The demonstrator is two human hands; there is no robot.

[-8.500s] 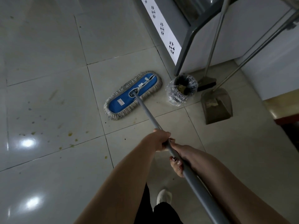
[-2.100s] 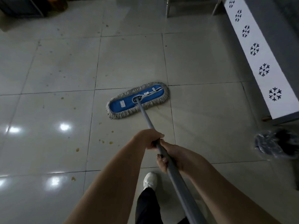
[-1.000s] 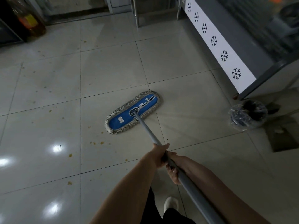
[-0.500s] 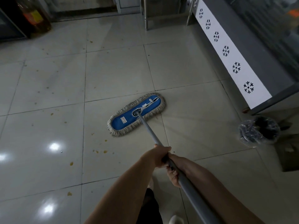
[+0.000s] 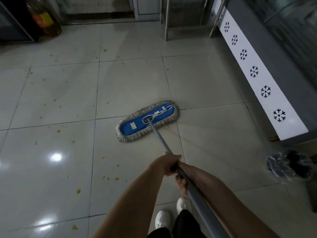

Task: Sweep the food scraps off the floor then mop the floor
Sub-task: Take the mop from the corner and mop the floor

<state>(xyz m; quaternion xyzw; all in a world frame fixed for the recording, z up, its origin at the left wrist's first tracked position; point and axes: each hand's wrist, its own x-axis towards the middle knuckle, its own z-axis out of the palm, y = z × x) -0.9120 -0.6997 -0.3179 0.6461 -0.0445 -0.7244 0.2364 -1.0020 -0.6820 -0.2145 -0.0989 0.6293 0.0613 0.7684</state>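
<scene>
A flat mop head [image 5: 137, 125], blue on top with a grey fringe, lies flat on the pale tiled floor [image 5: 133, 79] across a grout line. Its grey metal handle [image 5: 159, 137] slants back toward me. My left hand [image 5: 167, 164] grips the handle from above. Just behind it, my right hand [image 5: 182, 183] grips the handle from below, fingers curled round it. Small yellow food specks [image 5: 112, 177] dot the tiles left of my arms, with one larger speck [image 5: 78, 191] nearer the left edge.
A grey counter with a white snowflake-patterned panel [image 5: 253, 73] runs along the right. A small bin lined with a clear bag [image 5: 289, 166] stands by its near end. Metal table legs [image 5: 166, 19] stand at the back, a dark cabinet and bottle [image 5: 42, 19] at back left. My white shoes [image 5: 163, 219] are below.
The mop head has slid forward and to the right across the tile. My view has turned a little left; the bin now sits nearer the right edge. Both hands keep their hold.
</scene>
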